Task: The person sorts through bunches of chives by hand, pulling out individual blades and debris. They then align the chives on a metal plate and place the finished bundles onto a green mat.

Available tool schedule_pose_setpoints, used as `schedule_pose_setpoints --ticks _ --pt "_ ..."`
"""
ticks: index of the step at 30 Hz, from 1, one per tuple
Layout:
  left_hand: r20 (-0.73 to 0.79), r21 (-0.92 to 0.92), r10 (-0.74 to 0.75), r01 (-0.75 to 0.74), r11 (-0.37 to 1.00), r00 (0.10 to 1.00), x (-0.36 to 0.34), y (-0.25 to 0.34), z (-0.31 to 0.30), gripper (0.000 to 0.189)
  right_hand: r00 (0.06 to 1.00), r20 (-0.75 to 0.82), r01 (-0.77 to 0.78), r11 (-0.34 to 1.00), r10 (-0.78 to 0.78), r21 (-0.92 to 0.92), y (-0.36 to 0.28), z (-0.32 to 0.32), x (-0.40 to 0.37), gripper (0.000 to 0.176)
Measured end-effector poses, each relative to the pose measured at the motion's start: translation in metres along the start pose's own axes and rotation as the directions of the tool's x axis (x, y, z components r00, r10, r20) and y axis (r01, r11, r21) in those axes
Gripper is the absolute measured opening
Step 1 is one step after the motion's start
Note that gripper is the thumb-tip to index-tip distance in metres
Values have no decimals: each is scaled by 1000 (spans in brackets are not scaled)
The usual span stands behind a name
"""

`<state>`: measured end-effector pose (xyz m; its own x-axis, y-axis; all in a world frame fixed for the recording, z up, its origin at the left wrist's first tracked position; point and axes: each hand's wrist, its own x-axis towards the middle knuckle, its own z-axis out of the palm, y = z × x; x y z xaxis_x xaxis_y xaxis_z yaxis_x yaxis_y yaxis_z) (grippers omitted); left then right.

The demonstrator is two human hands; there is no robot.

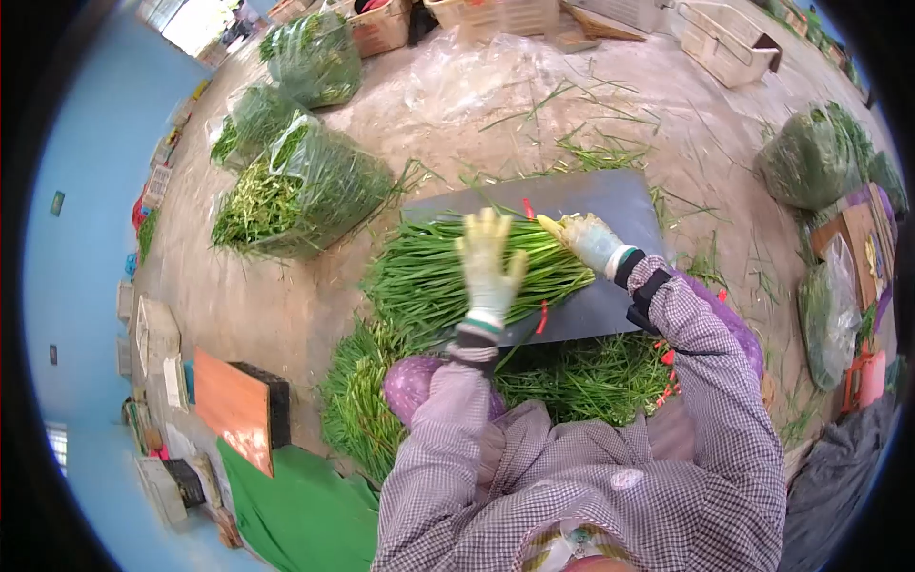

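A thick bundle of garlic chives (419, 272) lies across a grey board (624, 205) in front of me. My left hand (491, 267), in a pale glove with yellowish fingers and slightly blurred, is spread flat over the middle of the bundle. At the far side of its paler stem end, my right hand (589, 241), gloved the same way, has its fingers curled at the stems. Red strip ends (543, 316) stick out from beneath the bundle on both sides. More loose chives (591, 377) lie under the near edge of the board, close to my lap.
Plastic bags stuffed with greens (319, 186) stand on the floor at the left; another filled bag (815, 157) is at the right. Crates (729, 43) line the back. An orange-topped box (233, 400) and green cloth (295, 510) sit at the near left. Loose stalks litter the floor.
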<state>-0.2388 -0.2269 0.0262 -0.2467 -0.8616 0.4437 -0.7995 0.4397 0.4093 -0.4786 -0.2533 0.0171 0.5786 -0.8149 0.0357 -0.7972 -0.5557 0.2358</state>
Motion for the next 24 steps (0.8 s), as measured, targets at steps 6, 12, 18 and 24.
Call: schedule_pose_setpoints --ticks 6,12,18,24 --pt "224 115 14 -40 993 974 -16 -4 50 76 998 24 -69 969 65 238 10 -8 -20 66" --pt "250 101 -20 -6 995 968 -14 0 53 77 778 -223 -398 735 588 549 37 -29 -26 32" --pt "239 167 -71 31 986 969 -20 6 55 88 820 -311 -349 850 481 394 -49 9 43 41" --pt "285 86 -38 14 996 958 -43 8 42 104 858 -95 -419 795 505 438 -73 35 36 35"
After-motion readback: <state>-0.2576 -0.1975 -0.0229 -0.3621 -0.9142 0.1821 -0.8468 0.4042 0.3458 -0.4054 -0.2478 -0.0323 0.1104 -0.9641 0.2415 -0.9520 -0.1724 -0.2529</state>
